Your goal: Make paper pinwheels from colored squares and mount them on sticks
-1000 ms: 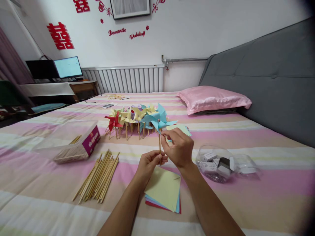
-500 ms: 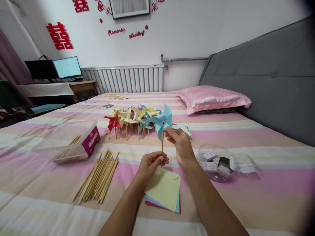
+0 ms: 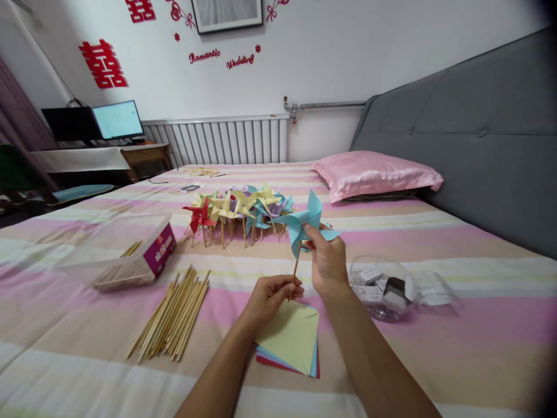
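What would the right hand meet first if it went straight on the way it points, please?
Probably the pinwheel row on the bed, just beyond the blue pinwheel the right hand holds; depth is unclear.

This was a bedroom in a home. A wide bed point(image 3: 435, 325) in a pink, cream and tan striped sheet filled the view, with a grey padded headboard point(image 3: 478, 128) and a pink satin pillow point(image 3: 374, 174). A white radiator point(image 3: 226, 142) ran along the far wall, under red double-happiness decals point(image 3: 103, 64), "Romantic Wedding" lettering point(image 3: 221, 58) and a framed picture point(image 3: 226, 13). A desk point(image 3: 87, 155) in the corner carried two monitors point(image 3: 117, 119).
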A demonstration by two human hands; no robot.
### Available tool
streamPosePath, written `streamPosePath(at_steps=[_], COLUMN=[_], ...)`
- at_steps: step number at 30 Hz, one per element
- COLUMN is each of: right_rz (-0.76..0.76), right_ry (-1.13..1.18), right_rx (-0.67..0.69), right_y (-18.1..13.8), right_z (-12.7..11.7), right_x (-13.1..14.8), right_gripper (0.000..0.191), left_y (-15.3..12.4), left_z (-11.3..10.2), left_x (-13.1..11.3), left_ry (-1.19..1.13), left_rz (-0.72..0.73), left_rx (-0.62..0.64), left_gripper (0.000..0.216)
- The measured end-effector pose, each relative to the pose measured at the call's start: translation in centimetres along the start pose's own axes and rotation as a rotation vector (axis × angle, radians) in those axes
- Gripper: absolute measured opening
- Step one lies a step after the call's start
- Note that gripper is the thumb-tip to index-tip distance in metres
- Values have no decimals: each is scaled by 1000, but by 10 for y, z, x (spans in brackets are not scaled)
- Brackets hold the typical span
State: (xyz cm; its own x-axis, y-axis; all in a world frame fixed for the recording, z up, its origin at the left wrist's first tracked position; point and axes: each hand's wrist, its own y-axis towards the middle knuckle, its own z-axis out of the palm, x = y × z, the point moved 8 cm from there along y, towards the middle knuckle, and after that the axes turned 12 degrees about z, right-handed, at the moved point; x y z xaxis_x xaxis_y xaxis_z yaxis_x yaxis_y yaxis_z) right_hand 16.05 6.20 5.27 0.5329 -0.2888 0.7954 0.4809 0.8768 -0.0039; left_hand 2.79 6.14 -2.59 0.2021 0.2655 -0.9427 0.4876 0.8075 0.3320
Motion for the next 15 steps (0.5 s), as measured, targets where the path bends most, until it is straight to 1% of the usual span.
streamPosePath(at_steps=[7, 10, 13, 15], right_rz=[-21, -12, 6, 23], right_ry=[5, -28, -71, -86], right_rx=[13, 51, 121, 126], right_y=[-1, 0, -1, -1], right_z=[1, 4, 10, 10], right_x=[1, 1, 1, 1], right_gripper=[18, 23, 28, 31], left_y=[-1, -1, 0, 0], left_z=[-2, -3, -5, -6], left_x=[-1, -2, -5, -7], left_ry=[51, 32, 19, 8], left_rz=[8, 7, 11, 14], left_rx=[-7, -24, -58, -74], left_gripper=[32, 32, 33, 33])
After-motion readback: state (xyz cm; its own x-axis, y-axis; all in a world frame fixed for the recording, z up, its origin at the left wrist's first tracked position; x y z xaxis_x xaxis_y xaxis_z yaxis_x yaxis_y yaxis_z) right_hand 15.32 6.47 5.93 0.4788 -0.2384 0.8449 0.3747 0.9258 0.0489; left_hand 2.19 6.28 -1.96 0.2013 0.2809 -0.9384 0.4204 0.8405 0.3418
